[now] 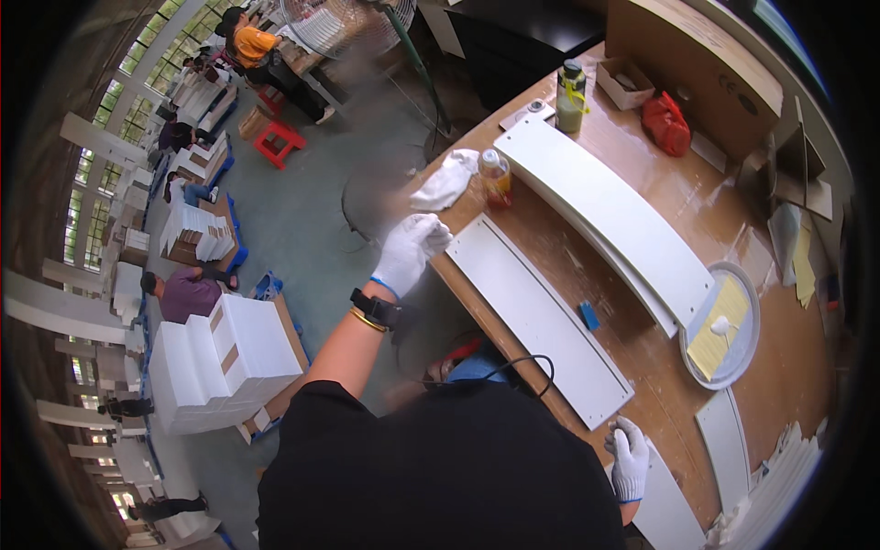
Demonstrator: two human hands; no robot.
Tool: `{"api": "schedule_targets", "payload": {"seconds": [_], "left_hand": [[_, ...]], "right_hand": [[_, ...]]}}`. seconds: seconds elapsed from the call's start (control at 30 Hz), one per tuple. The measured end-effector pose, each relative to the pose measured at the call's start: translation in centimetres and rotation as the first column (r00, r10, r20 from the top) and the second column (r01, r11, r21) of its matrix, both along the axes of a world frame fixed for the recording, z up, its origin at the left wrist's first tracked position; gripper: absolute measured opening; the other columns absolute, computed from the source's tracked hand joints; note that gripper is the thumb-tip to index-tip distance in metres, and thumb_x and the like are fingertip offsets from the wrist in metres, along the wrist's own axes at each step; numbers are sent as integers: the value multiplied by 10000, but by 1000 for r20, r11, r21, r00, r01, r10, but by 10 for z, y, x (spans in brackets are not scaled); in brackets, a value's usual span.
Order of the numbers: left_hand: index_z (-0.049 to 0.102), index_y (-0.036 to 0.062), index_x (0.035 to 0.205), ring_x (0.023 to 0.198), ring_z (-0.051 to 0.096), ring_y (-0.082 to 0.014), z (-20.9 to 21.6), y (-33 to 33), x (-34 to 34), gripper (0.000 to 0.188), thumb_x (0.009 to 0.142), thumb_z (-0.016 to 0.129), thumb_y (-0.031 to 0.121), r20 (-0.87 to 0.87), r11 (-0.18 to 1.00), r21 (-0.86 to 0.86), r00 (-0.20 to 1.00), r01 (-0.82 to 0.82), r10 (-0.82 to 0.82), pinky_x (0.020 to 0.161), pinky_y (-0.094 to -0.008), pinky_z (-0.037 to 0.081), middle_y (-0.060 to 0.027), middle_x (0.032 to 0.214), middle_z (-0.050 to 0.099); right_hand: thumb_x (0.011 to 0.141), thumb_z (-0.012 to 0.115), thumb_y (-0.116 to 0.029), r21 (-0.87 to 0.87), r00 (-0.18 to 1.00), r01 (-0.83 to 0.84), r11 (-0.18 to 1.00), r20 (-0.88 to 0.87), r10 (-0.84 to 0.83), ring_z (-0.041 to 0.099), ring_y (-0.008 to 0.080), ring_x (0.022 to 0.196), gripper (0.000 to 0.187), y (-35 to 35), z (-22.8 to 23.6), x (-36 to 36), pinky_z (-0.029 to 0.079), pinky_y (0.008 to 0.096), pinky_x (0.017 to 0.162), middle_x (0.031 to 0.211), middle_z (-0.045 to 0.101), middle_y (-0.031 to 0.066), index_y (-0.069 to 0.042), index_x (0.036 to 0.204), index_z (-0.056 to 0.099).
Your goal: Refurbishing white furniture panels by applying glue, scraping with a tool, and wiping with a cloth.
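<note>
A long flat white panel with small holes near its ends lies along the table's near edge. At its upper-left end is my left hand, in a white knit glove. Its fingers are bent and pressed together, the tips close to the panel's corner; what they hold, if anything, is hidden. By the panel's lower-right end my right hand, also gloved, has loosely bent fingers, with nothing visible in it. Beyond the flat panel, a curved white panel rests on another curved piece. A small blue block sits between them.
Along the tabletop are a drink bottle, a white cloth, a green bottle, a red bag and a round tray with a yellow pad. White boxes and co-workers are at left.
</note>
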State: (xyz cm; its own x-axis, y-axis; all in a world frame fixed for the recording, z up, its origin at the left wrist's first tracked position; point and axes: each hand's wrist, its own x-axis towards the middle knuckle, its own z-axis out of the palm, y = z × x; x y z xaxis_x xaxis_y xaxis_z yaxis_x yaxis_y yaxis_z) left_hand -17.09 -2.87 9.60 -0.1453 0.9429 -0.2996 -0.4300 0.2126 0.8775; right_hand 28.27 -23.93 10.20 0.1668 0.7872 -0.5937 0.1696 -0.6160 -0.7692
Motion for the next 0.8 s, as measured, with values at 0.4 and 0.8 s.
{"api": "schedule_targets", "payload": {"seconds": [0.4,0.8], "left_hand": [[625,16,965,859,649,-147,-7,58,1,172,950,564,176,-146,925,-60,913,376,-381,828,-301,522,-52,893,661],[634,23,985,853,599,-86,9,3,29,154,909,633,157,-338,634,-106,572,766,-747,808,-250,485,-19,906,648]], "right_hand": [[850,513,-14,140,994,96,985,44,-103,551,105,638,694,99,-40,-95,465,215,526,1116,559,158,-134,1488,267],[766,617,60,478,974,-213,852,38,222,576,110,728,436,134,-29,-142,482,224,624,1002,605,91,-3,1195,571]]}}
